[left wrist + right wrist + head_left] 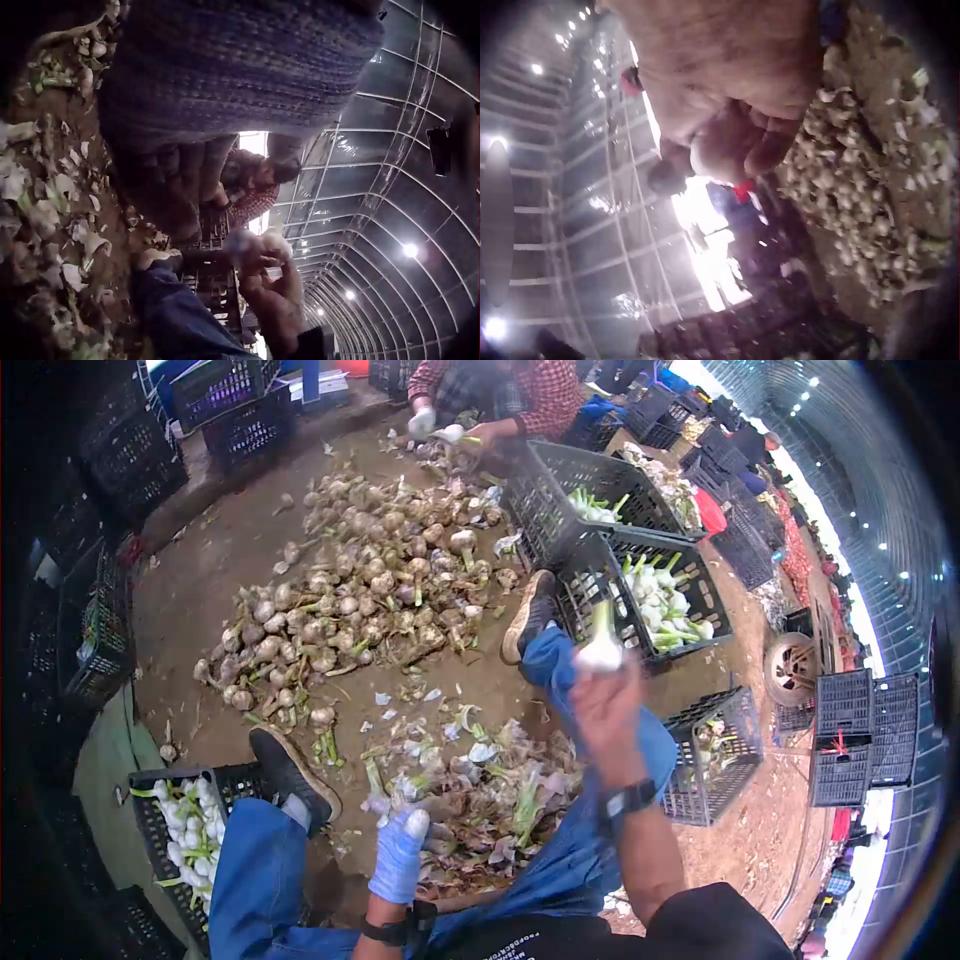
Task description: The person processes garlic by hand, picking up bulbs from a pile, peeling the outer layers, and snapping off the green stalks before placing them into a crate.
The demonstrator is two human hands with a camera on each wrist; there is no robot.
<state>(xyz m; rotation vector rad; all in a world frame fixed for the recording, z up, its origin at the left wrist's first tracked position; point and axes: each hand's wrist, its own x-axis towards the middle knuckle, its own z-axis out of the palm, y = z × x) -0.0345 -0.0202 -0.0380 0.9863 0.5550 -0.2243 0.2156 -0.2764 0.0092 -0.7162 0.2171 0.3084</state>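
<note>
Dirt floor (200, 560); garlic bulb (600, 650) in right grip (605, 700)

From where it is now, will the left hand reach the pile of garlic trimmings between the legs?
Probably yes. The gloved left hand hangs empty just above the near edge of the trimmings pile, with nothing between them. The right hand holds a garlic bulb well aside.

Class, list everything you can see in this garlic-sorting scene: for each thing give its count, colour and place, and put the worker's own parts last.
Unpeeled garlic pile: many, brownish, floor centre.
Peelings heap: one, pale green, between the legs.
Crates of cleaned garlic: two, black, right of pile.
Crate: one, black, lower left, white bulbs.
Second person: one, red checked shirt, far side.
Garlic bulb: one, white, held up.
Right hand: bare, grips the bulb.
Left hand: blue glove, over the peelings, holds nothing visible.
</note>
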